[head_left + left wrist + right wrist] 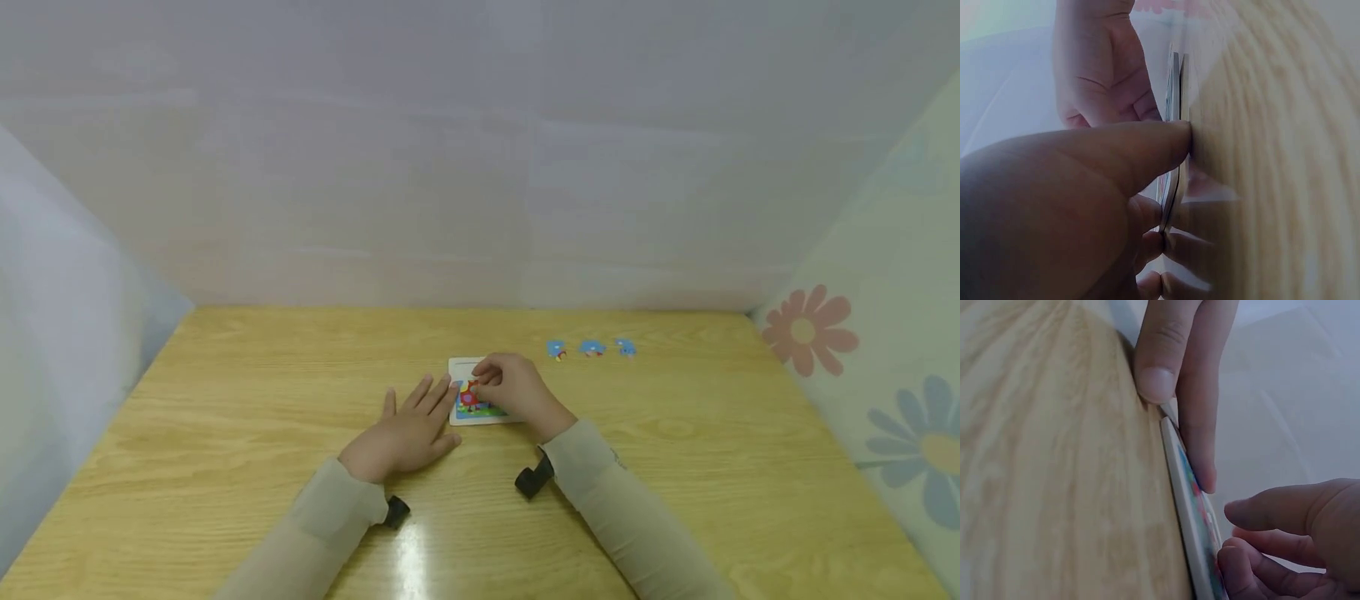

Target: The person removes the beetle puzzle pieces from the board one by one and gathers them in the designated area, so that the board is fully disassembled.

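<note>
A small white-framed jigsaw puzzle (453,417) with a red, blue and green picture lies flat in the middle of the table. My left hand (408,437) spreads out beside it, fingertips resting on its left edge and thumb touching the tabletop near the lower corner. Bent over the puzzle is my right hand (517,392). In the right wrist view the right fingers (1235,565) curl down close to the picture, while the thumb sits apart from them. I cannot tell whether the right fingertips hold a piece. The right hand hides the upper right of the puzzle.
Three loose blue jigsaw pieces, a left one (556,348), a middle one (592,347) and a right one (625,347), lie in a row at the back right of the wooden table (262,375). Pale cloth walls stand behind and at both sides.
</note>
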